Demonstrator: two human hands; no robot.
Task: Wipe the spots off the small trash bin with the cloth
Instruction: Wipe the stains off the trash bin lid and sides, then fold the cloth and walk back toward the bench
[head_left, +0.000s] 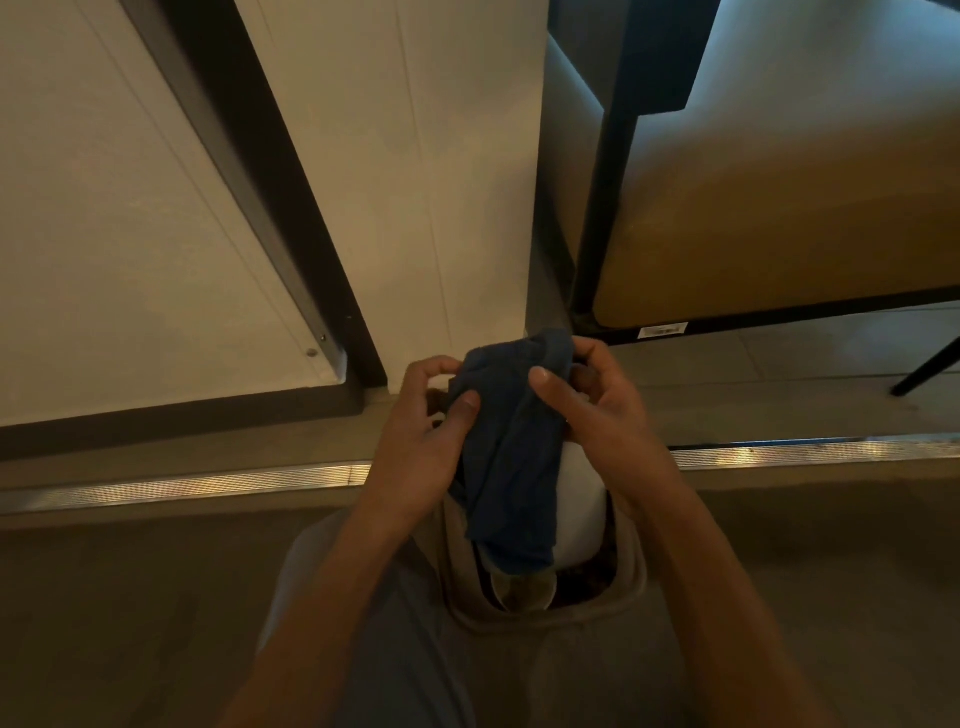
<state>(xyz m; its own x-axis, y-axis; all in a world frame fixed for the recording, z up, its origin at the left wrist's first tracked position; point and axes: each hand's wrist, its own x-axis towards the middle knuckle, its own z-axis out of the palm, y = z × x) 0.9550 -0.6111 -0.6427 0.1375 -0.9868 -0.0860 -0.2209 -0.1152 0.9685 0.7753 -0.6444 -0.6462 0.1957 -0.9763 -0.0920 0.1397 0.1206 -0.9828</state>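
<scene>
Blue cloth (506, 457) hung bunched between a person's two hands, its long axis running from the fingers down toward the body. Left hand (423, 431) pinched one upper fold with curled fingers; right hand (597, 410) gripped the other. Directly beneath the cloth, between the forearms, sat the small white trash bin (582, 509), mostly covered, about equally near either hand. Spots could not be made out. Farther off lay a metal floor strip (208, 483), then a white panelled wall (441, 182).
</scene>
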